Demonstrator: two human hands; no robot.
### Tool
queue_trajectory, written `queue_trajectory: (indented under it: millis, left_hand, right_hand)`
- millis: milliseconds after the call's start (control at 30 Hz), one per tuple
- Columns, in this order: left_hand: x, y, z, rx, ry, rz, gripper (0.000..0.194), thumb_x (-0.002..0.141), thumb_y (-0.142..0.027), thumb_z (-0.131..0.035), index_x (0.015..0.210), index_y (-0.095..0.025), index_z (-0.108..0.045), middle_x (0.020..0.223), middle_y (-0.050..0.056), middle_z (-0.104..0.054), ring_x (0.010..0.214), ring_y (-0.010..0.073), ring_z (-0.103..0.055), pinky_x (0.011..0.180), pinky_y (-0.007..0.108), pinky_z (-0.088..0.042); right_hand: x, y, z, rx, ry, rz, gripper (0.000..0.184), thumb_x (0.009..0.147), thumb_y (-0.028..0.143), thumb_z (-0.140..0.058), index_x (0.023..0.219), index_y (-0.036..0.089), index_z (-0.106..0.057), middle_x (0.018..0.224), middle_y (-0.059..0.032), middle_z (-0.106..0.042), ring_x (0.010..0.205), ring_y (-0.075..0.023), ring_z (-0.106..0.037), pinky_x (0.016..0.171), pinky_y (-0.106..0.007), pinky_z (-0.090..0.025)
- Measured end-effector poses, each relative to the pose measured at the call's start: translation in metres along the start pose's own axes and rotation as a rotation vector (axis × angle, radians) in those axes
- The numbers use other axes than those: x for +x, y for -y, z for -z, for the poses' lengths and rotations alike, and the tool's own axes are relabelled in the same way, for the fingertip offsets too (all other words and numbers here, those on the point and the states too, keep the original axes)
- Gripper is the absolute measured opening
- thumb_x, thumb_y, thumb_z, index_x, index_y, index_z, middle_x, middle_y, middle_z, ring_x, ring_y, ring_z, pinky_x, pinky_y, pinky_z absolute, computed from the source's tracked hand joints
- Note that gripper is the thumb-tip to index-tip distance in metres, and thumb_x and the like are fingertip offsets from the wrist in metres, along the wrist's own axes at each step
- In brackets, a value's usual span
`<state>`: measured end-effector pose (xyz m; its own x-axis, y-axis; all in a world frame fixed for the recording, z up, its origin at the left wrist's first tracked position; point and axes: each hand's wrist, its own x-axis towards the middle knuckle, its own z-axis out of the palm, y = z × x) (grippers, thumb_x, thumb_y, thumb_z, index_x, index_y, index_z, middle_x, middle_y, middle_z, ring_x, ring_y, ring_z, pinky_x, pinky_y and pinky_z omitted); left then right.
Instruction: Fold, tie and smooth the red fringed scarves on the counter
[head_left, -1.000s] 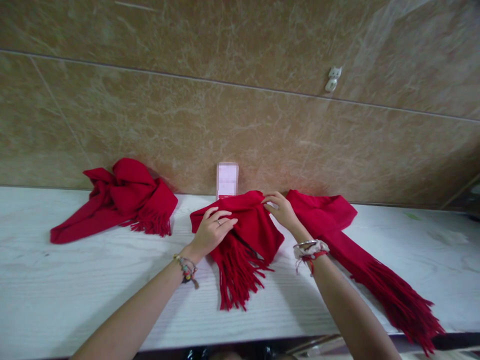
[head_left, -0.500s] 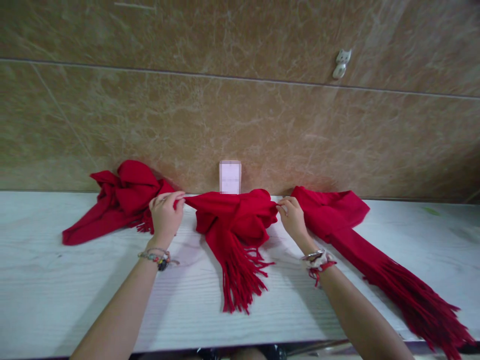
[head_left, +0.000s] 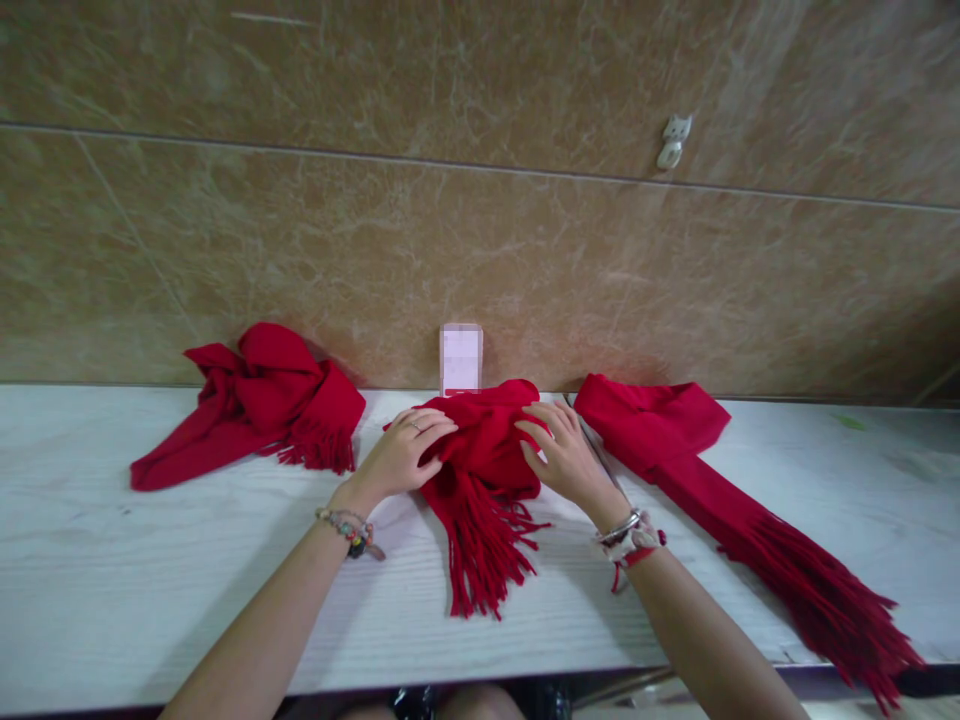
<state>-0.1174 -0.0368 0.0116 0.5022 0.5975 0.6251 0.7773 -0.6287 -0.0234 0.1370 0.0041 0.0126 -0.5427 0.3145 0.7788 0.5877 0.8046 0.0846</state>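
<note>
Plain solid red, no print, on middle scarf (head_left: 484, 455), right down to fringe (head_left: 487, 560). Same deal for left scarf (head_left: 255, 400) and right scarf (head_left: 712, 490). White tabletop (head_left: 172, 590), faint greyish wood grain. Brown marbled wall tiles (head_left: 525, 270), pale veining. White cat figure (head_left: 673, 140). Pale lilac phone screen (head_left: 461, 357), red strip (head_left: 461, 391). Multicoloured beaded bracelet (head_left: 354, 530), silver bangle (head_left: 621, 528), white-and-red wristband (head_left: 636, 546).

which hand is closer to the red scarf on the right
Right hand: just left of that scarf. The left hand is farther left, at the middle scarf.
</note>
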Motion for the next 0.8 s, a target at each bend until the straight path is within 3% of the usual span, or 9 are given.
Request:
queue_trajectory:
  millis: [200,367,600,667,800]
  left_hand:
    - [-0.001,-0.001,-0.001,-0.073,0.071,0.025,0.036,0.077,-0.021,-0.043,0.113,-0.015,-0.050,0.116,0.012,-0.057,0.111,0.0224,-0.048,0.094,0.041,-0.038]
    - [0.000,-0.004,-0.006,-0.017,0.026,0.039,0.026,0.082,-0.029,-0.048,0.103,-0.016,-0.055,0.111,0.011,-0.060,0.108,0.0227,-0.052,0.090,0.040,-0.042]
    - [0.003,-0.004,-0.010,0.068,-0.133,0.059,0.021,0.087,-0.016,-0.039,0.096,-0.016,-0.057,0.100,0.009,-0.065,0.106,0.0216,-0.054,0.087,0.040,-0.044]
    - [0.003,-0.001,-0.005,0.081,-0.213,0.137,0.020,0.086,-0.015,-0.038,0.091,-0.019,-0.057,0.099,0.006,-0.066,0.107,0.0215,-0.053,0.087,0.040,-0.043]
    - [0.000,0.014,0.007,0.054,-0.491,0.388,0.016,0.085,-0.018,-0.038,0.084,-0.019,-0.054,0.104,0.006,-0.064,0.105,0.0210,-0.054,0.090,0.041,-0.042]
  right_hand:
    - [-0.001,0.002,-0.002,0.055,0.000,0.129,0.012,0.082,0.026,-0.050,0.089,0.019,-0.057,0.107,-0.0110,-0.058,0.107,-0.0235,-0.047,0.095,-0.047,-0.036]
    - [0.002,0.005,-0.004,0.075,0.001,0.145,0.010,0.083,0.027,-0.051,0.085,0.022,-0.060,0.108,-0.0082,-0.059,0.108,-0.0223,-0.048,0.094,-0.047,-0.037]
    - [0.000,0.000,-0.006,0.028,-0.053,0.099,0.019,0.086,0.016,-0.042,0.082,0.022,-0.060,0.104,-0.0071,-0.059,0.105,-0.0202,-0.049,0.096,-0.046,-0.035]
    - [-0.003,-0.008,-0.005,0.003,-0.096,0.010,0.020,0.086,0.015,-0.041,0.084,0.023,-0.059,0.103,-0.0070,-0.057,0.105,-0.0205,-0.049,0.096,-0.046,-0.035]
    - [-0.006,-0.030,0.000,-0.071,-0.294,-0.231,0.018,0.085,0.016,-0.040,0.083,0.022,-0.056,0.101,-0.0092,-0.052,0.100,-0.0224,-0.048,0.090,-0.045,-0.039]
